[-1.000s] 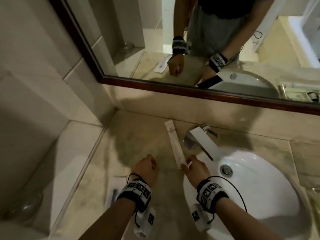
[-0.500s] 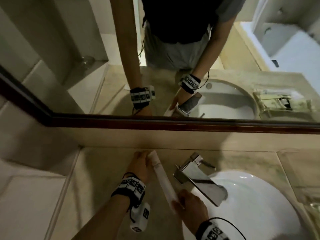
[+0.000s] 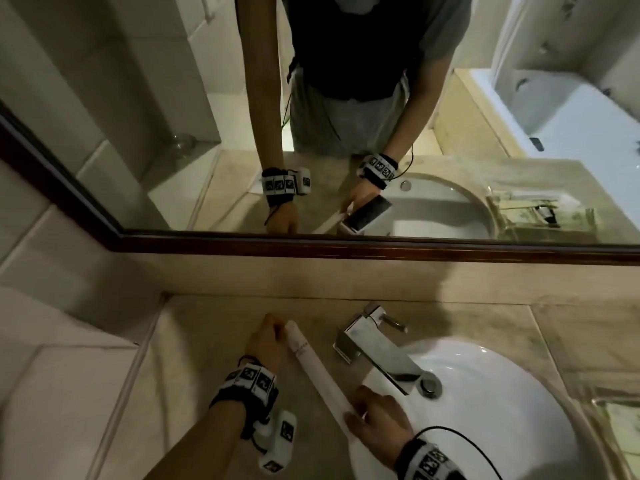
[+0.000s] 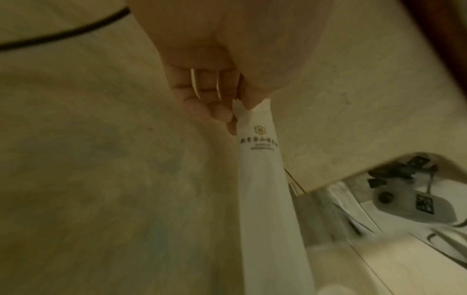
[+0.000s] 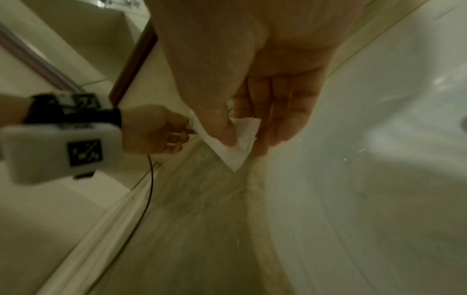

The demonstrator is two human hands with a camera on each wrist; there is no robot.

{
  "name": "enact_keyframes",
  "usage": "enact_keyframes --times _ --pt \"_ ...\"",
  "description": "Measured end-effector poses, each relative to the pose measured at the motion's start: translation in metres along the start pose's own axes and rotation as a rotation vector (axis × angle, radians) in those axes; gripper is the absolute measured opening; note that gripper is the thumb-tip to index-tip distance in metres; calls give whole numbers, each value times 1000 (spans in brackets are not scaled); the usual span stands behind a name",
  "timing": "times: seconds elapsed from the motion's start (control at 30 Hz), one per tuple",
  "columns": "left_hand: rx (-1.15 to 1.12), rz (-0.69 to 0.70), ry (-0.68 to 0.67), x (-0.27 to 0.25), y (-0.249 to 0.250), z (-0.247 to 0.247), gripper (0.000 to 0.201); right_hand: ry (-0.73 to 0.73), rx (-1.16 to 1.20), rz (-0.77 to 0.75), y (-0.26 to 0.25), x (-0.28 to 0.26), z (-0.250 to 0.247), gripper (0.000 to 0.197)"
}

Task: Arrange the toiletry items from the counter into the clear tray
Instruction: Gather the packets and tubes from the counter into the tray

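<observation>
Faucet (image 3: 377,351) just right of bare counter (image 3: 207,358)

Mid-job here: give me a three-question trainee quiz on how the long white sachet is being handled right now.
1. True or false: both hands hold the long white sachet.
2. Which end does the left hand pinch? A: the end nearer the mirror; B: the end nearer the sink.
3. Fill in: the chrome ____ stands just to the right of the sachet.

Key
1. True: the right hand pinches the other end.
2. A, the end with the printed logo.
3. faucet
</observation>
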State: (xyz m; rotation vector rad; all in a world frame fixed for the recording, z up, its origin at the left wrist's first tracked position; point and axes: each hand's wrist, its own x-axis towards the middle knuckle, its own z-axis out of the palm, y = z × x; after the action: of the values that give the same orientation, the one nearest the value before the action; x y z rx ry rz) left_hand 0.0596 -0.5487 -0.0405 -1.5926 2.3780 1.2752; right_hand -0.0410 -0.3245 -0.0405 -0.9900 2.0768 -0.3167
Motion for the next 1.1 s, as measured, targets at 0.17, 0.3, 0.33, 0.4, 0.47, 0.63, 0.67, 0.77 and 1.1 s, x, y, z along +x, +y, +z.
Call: enact_keyframes --times 0.17,0.3,0.33,0.4,0.47,0.63,0.67,0.77,1.1 --pt "-6 24 46 -55 7 6 6 25 406 66 35 -42 -2 23" --pt "-43 90 4 -90 11 25 6 115 533 67 68 -82 -8 27" --pt "-47 112 -15 -102 17 30 8 133 553 68 78 -93 -11 27" --pt "-80 145 -55 -123 28 41 8 154 605 83 99 -111 -18 27" --pt "-114 172 -77 -145 42 57 11 168 663 87 122 -130 -27 29" --pt "-153 170 -101 -188 70 109 27 238 723 58 187 -174 -49 28" --pt "-144 168 -108 -198 78 123 28 247 753 73 203 -185 -55 26" --pt "-100 186 -156 -222 98 161 30 261 891 151 250 -211 -73 18" --pt "124 323 -349 -279 210 312 19 457 1020 356 423 -290 -160 9"
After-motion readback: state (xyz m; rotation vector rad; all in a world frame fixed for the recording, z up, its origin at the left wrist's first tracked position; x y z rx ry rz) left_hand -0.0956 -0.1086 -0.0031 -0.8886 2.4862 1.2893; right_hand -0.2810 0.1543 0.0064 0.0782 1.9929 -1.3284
